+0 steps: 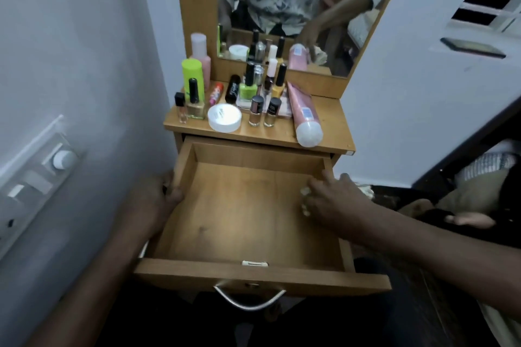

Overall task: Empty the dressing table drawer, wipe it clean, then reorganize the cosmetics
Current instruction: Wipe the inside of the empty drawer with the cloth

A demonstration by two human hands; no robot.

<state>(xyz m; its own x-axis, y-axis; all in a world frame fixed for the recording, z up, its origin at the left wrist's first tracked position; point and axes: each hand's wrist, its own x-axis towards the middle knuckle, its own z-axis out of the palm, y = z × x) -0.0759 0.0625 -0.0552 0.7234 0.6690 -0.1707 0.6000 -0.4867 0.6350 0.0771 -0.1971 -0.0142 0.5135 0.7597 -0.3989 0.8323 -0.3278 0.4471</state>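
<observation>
– Fingers [315, 187] on the right hand [335, 200] are curled over a pale wad of cloth [304, 201], pressing it down by the right wall inside the drawer [239, 222]. So that's the wiping step, yeah?

– Looks like it to me. Left hand [158, 197] has its thumb hooked over the left wall with the other fingers wrapped outside, bracing it. Drawer's pulled way out from under the tabletop [329, 118] and there's nothing in it but the cloth, so emptying looks done.

– What's next then?

– I'd guess sweep the cloth across the floor toward the left wall and into the corners, with that brace on so it doesn't slide. Wood's a warm tan with a few faint dark marks front left. Can't tell if that's dirt or grain.

– And the cosmetics [248, 90]?

– All parked on the tabletop: nail polishes upright, white jar [224, 118], pink tube [304, 115] lying on its side near the right edge. They go back in after.
</observation>
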